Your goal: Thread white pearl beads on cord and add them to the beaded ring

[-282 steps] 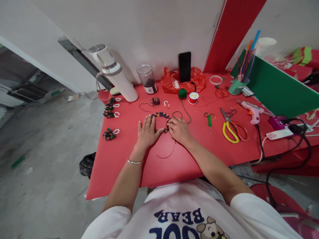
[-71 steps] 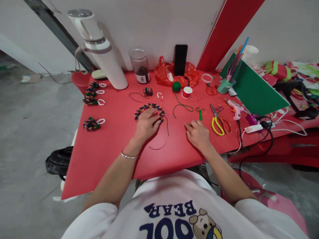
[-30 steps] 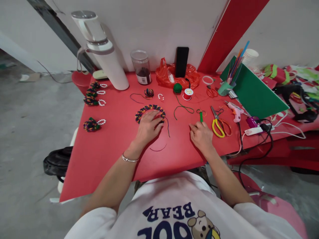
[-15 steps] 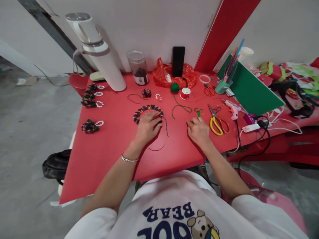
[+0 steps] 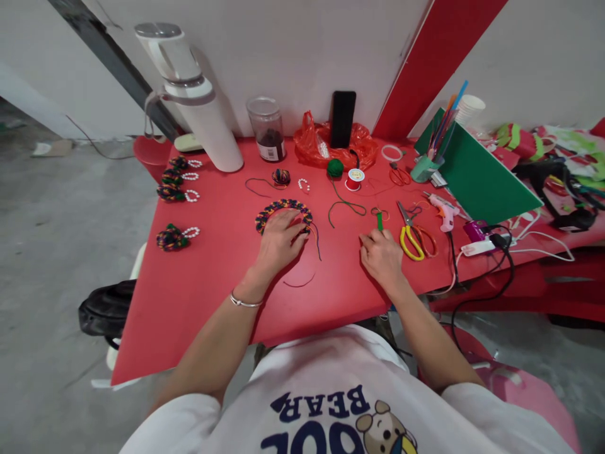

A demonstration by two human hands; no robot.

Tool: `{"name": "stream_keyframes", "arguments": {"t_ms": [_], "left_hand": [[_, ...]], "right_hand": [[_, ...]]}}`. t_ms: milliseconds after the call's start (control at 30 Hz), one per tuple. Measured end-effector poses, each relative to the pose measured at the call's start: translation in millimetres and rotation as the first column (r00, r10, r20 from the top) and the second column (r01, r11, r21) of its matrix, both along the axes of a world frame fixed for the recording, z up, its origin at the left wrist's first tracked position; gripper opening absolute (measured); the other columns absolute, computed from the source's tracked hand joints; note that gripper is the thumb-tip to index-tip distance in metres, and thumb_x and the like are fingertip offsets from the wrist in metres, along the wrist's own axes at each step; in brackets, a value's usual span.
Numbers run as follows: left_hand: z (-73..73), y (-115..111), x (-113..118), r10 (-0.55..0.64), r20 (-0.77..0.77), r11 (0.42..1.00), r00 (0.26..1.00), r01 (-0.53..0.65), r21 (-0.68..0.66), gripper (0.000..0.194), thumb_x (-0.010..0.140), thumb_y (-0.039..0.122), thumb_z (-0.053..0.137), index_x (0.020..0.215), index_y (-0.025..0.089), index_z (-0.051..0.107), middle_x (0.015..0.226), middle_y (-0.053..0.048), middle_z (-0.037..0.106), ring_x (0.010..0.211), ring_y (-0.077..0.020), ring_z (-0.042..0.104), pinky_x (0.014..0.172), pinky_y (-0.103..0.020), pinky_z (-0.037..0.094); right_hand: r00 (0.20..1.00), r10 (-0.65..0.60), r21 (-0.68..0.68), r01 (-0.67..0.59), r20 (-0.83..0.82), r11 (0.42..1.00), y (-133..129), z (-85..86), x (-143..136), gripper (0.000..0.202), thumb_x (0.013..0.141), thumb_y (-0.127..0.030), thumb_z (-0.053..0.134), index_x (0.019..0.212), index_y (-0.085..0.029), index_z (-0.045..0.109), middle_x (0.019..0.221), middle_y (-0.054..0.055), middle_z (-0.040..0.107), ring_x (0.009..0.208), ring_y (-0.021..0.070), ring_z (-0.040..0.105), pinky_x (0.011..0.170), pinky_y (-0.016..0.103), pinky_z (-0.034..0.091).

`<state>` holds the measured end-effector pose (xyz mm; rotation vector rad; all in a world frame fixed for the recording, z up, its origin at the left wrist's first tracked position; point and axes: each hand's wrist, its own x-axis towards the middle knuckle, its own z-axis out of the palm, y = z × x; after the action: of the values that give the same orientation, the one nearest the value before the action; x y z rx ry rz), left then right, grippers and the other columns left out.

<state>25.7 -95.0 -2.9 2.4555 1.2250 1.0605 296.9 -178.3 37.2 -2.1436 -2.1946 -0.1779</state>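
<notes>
On the red table, a ring of multicoloured braided yarn (image 5: 283, 204) lies flat, its loose tail trailing right. My left hand (image 5: 282, 241) rests over the ring's lower right part, fingers spread and touching it. Further right, my right hand (image 5: 382, 254) lies on the table with its fingers curled, just below a small green strip (image 5: 379, 221); what its fingertips hold, if anything, is hidden. Yellow-handled scissors (image 5: 411, 243) lie to the right of this hand. Above the ring are a small multicoloured yarn ball (image 5: 280, 176) and a short curve of white beads (image 5: 304, 185).
Yarn bundles with bead loops (image 5: 172, 238) line the left side. Along the back stand a white bottle (image 5: 210, 129), a jar (image 5: 268, 132) and a phone (image 5: 343, 120) by a red bag. A pink glue gun (image 5: 444, 211) and a green board (image 5: 482, 167) are at right.
My right hand has shifted slightly right, and more of the green strip's length shows above it. The whole view has moved a little. My left hand stays on the ring.
</notes>
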Motion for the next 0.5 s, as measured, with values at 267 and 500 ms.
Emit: {"name": "stream_keyframes", "arguments": {"t_ms": [267, 500], "left_hand": [[-0.2, -0.7, 1.4, -0.010, -0.009, 1.000, 1.000, 0.010, 0.008, 0.022, 0.096, 0.033, 0.061, 0.108, 0.025, 0.078, 0.141, -0.011, 0.065, 0.135, -0.0311, 0.058, 0.114, -0.058, 0.046], [-0.4, -1.1, 2.1, -0.016, -0.037, 1.000, 0.999, 0.016, 0.003, 0.023, 0.097, 0.033, 0.060, 0.107, 0.023, 0.078, 0.140, -0.012, 0.066, 0.135, -0.0301, 0.058, 0.114, -0.056, 0.047]], "right_hand": [[1.000, 0.024, -0.015, -0.024, 0.004, 1.000, 2.6, 0.9, 1.6, 0.034, 0.101, -0.023, 0.046, 0.115, -0.020, 0.077, 0.101, 0.011, 0.067, 0.103, 0.0265, 0.048, 0.069, 0.036, 0.033], [0.999, 0.051, 0.013, -0.051, -0.003, 0.999, 4.7, -1.9, 3.4, 0.034, 0.101, -0.022, 0.045, 0.113, -0.019, 0.077, 0.099, 0.011, 0.067, 0.101, 0.0265, 0.048, 0.069, 0.035, 0.033]]}}
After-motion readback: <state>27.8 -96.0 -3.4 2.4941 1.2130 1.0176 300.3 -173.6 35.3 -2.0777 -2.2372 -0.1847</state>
